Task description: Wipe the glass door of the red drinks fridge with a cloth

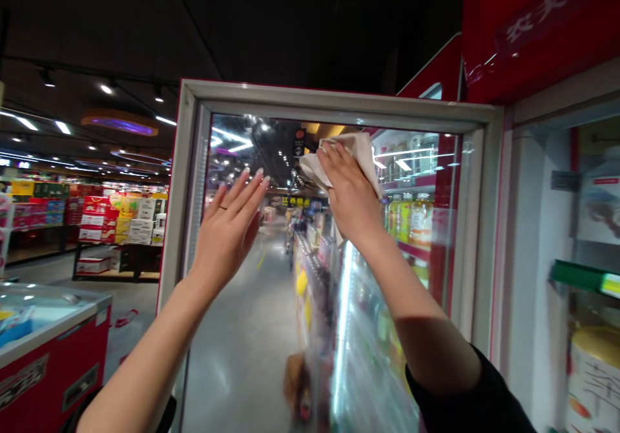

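While right grip (pixel 356 200) holds cloth (pixel 362 155) against glass door (pixel 261 316), left grip (pixel 231 229) unclenched; dark shop ceiling (pixel 300 26), stacked boxes (pixel 98 218).

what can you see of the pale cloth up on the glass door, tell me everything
The cloth is off-white and thin-looking, perhaps fabric or sturdy paper, with no clear print. It is creased, with a crumpled part to the left and a flatter, straighter-edged part to the right. It lies at the upper part of the glass, right of centre. The right grip rests over it with extended fingers, hiding its middle; whether the thumb pinches it is hidden.
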Tool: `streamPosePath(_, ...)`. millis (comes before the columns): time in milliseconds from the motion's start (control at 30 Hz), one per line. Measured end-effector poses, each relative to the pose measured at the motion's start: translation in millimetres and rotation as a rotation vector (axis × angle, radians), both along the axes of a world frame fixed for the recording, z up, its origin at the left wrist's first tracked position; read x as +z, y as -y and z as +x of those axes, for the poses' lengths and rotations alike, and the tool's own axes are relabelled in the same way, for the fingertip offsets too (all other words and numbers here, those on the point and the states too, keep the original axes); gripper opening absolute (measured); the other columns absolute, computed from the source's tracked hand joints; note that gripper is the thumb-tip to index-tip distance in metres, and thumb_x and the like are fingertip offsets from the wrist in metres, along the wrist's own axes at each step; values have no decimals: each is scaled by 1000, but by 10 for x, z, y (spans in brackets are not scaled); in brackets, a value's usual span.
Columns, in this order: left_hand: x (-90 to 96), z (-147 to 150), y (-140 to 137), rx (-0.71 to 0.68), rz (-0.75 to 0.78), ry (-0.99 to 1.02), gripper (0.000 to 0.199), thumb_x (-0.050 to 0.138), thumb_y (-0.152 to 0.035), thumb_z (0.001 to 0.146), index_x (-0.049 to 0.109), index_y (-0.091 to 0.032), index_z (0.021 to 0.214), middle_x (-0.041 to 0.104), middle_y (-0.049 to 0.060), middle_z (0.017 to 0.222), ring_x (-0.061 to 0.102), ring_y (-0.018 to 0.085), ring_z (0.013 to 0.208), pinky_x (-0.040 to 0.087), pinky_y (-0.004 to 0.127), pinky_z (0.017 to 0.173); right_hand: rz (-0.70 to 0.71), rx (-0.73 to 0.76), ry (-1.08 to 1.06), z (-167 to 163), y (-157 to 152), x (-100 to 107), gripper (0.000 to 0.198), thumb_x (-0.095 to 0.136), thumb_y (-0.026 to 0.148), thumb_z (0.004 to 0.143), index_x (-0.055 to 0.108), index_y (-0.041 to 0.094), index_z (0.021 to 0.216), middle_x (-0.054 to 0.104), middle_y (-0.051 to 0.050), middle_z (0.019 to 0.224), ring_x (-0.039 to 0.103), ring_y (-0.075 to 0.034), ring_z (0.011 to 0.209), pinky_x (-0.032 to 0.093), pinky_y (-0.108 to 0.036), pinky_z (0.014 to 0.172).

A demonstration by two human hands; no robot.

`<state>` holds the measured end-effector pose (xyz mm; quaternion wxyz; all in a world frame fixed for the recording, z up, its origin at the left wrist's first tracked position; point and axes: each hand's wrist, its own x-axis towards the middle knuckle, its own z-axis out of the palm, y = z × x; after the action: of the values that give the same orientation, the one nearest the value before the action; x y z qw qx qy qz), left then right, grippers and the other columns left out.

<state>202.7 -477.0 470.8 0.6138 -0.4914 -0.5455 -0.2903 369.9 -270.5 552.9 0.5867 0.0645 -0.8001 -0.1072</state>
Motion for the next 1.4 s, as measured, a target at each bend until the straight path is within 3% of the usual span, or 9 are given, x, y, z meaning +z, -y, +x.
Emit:
streamPosePath(133, -36, -226, 290, 52, 98, 10, 92, 55, -6, 108, 17, -47, 181, 40, -2, 182, 36, 28, 171, 26, 58, 146, -3, 1, -28, -52, 145, -131, 92, 38, -8, 93, 40, 29, 177, 45, 0, 183, 29, -22, 175, 27, -58, 146)
streamPosePath(367, -25, -265, 489, -36, 129, 12, 100, 43, 5, 104, 11, -52, 180, 25, -12, 187, 24, 26, 175, 31, 57, 147, -6, -26, -45, -105, 285, 119, 93, 39, -8, 91, 41, 30, 177, 43, 3, 184, 28, -21, 176, 23, -57, 147)
streamPosePath(567, -47, -287, 535, -102, 283, 89, 109, 41, 11, 96, 10, -50, 181, 20, -13, 189, 23, 26, 176, 31, 56, 147, -19, -36, -53, -152, 420, -123, 91, 39, -7, 93, 44, 31, 175, 46, 1, 182, 30, -22, 175, 28, -58, 146)
streamPosePath(800, -47, -431, 509, -110, 219, 126, 121, 48, 14, 86, 8, -48, 182, 20, -6, 190, 29, 31, 173, 33, 56, 144, 11, -20, -31, -333, 472, 161, 97, 38, -10, 89, 41, 32, 176, 44, 3, 183, 28, -18, 175, 22, -56, 147)
streamPosePath(1033, -41, -508, 591, -105, 141, 81, 113, 43, 14, 92, 9, -46, 182, 23, -1, 189, 28, 30, 173, 36, 57, 142, -9, -65, -17, -394, 649, -143, 89, 35, -8, 93, 45, 23, 175, 44, -3, 183, 28, -21, 175, 26, -53, 147)
streamPosePath(1233, -42, -588, 664, -83, 93, 16, 105, 43, 9, 100, 6, -43, 182, 26, 3, 188, 29, 30, 173, 42, 55, 139, 10, -17, -1, -533, 716, 82, 97, 38, -10, 90, 38, 31, 178, 41, 3, 184, 26, -20, 176, 21, -57, 147)
streamPosePath(1400, -72, -618, 658, -141, 98, -3, 101, 43, 7, 102, 10, -45, 182, 31, 1, 188, 31, 25, 173, 41, 52, 140, -16, -19, -51, -535, 728, -89, 98, 40, -9, 91, 36, 35, 178, 43, 4, 183, 28, -23, 175, 24, -60, 147)
